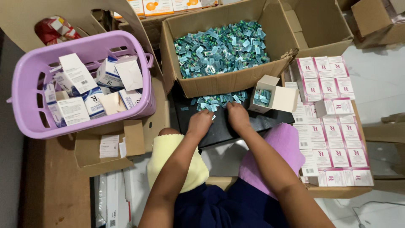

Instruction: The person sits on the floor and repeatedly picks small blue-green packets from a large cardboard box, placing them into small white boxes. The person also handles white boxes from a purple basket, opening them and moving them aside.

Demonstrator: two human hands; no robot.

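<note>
My left hand (pixel 199 122) and my right hand (pixel 238 116) rest side by side on a black board (pixel 228 126), fingers curled into a small heap of teal sachets (pixel 217 100). Whether either hand grips sachets is hidden by the knuckles. Just right of my right hand stands a small open white carton (pixel 283 98) with a few teal sachets inside. Behind the heap sits a large cardboard box (pixel 230 82) full of the same teal sachets (pixel 221 47).
A lilac plastic basket (pixel 29 80) at the left holds white-and-blue cartons. Flat white-and-pink cartons (pixel 333 126) lie in rows on cardboard at the right. A low cardboard tray (pixel 90 156) sits under the basket. More cardboard boxes (pixel 375 21) stand at the back right.
</note>
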